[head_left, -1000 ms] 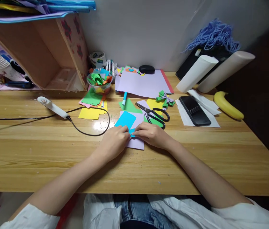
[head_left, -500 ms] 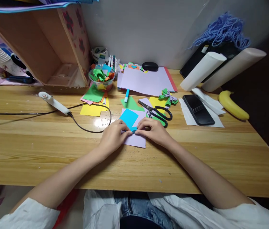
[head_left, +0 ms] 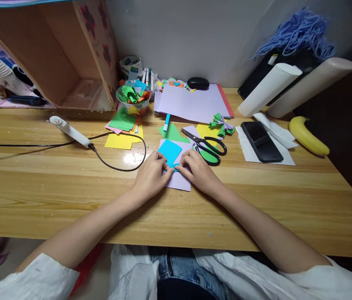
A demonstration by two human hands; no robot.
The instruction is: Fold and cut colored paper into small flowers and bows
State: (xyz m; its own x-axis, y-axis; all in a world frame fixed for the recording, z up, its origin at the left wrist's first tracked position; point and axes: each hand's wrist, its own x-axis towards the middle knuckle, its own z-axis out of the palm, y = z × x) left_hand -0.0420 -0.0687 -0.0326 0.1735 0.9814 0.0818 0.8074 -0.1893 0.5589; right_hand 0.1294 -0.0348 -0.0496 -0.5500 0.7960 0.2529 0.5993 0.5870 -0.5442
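A blue sheet of paper (head_left: 170, 152) lies over lilac paper (head_left: 179, 182) on the wooden table, with its near edge folded over in a narrow strip. My left hand (head_left: 152, 170) pinches that folded edge from the left, thumb and fingers pressed together. From the right, my right hand (head_left: 198, 170) pinches the same edge, its fingertips close to those of the left. Just beyond my right hand rest black-handled scissors (head_left: 205, 146), lying over green and yellow paper. The fingertips partly cover the fold.
A blue marker (head_left: 166, 123) and a green-and-lilac folded paper piece (head_left: 222, 124) lie farther back. Left are a white stick-shaped device (head_left: 70, 132) with a black cable and a bowl of paper scraps (head_left: 133, 99). Right are a phone (head_left: 261, 141) and a banana (head_left: 308, 136).
The camera view has shifted slightly. Both hands have moved a little along the blue paper's near edge, and the folded strip there looks flatter.
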